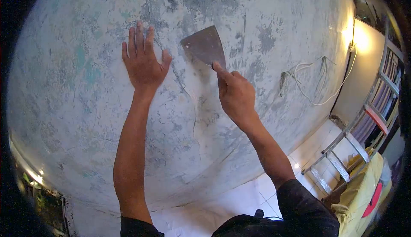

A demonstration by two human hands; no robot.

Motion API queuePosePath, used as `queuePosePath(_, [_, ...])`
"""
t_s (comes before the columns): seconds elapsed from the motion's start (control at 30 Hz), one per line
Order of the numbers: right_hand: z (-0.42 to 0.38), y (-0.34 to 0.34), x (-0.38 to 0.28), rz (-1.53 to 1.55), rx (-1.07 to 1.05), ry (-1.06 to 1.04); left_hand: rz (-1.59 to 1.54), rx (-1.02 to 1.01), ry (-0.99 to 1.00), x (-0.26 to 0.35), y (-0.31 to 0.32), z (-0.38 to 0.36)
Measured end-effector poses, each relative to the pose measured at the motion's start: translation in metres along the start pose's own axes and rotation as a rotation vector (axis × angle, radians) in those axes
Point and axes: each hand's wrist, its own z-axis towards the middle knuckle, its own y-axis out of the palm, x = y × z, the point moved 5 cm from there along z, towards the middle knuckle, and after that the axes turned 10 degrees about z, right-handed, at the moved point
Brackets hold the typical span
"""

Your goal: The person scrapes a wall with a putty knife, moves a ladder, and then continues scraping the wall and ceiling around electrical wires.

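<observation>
A patchy grey-white wall (171, 121) with cracks and flaking spots fills most of the view. Flat against it at the upper left lies my left hand (146, 63), fingers spread and holding nothing. My right hand (236, 92), right of the middle, is wrapped round the handle of a scraper (205, 46), with a finger stretched toward the blade. The broad dark blade points up and to the left, at or close to the wall; exact contact cannot be told. Most of the handle is hidden in the hand. A crack runs down between both hands.
Loose white cables (306, 95) hang from the wall at the right. A lit lamp (361, 40) glows at the upper right. Below it leans a metal ladder (355, 145), near a yellow cloth (357, 190) over something. White floor tiles (267, 194) show at the bottom.
</observation>
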Motion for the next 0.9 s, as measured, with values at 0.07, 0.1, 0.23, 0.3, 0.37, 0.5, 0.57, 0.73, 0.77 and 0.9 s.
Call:
queuePosePath(0.07, [0.005, -0.004, -0.002, 0.009, 0.021, -0.038, 0.007, -0.016, -0.006, 0.000, 0.001, 0.002])
queuePosePath(0.1, [-0.005, -0.004, 0.001, -0.012, -0.002, -0.020, 0.006, -0.012, -0.008, 0.000, 0.000, 0.002])
queuePosePath(0.23, [-0.035, 0.006, 0.006, -0.012, -0.127, 0.086, 0.000, -0.026, -0.010, -0.002, -0.001, 0.003])
queuePosePath(0.3, [-0.018, 0.003, 0.000, -0.008, -0.076, 0.008, 0.002, -0.037, -0.016, -0.003, 0.000, 0.004])
queuePosePath(0.37, [-0.004, 0.001, -0.008, -0.009, -0.042, -0.060, -0.015, -0.035, -0.003, -0.003, -0.001, 0.002])
queuePosePath(0.5, [-0.016, 0.001, -0.008, -0.045, -0.065, -0.089, 0.004, -0.054, -0.010, -0.003, -0.001, 0.001])
queuePosePath(0.57, [-0.029, 0.001, -0.008, -0.068, -0.106, -0.064, 0.011, -0.055, -0.002, -0.003, 0.000, 0.001])
queuePosePath(0.73, [-0.027, 0.000, -0.008, -0.066, -0.132, -0.018, -0.006, -0.044, -0.021, -0.001, -0.002, 0.003])
queuePosePath(0.77, [-0.030, 0.003, -0.006, -0.078, -0.146, -0.014, -0.010, -0.030, -0.021, 0.000, -0.003, 0.002])
queuePosePath(0.9, [-0.043, 0.023, 0.001, 0.008, -0.062, 0.020, -0.012, -0.037, -0.013, -0.003, 0.000, 0.000])
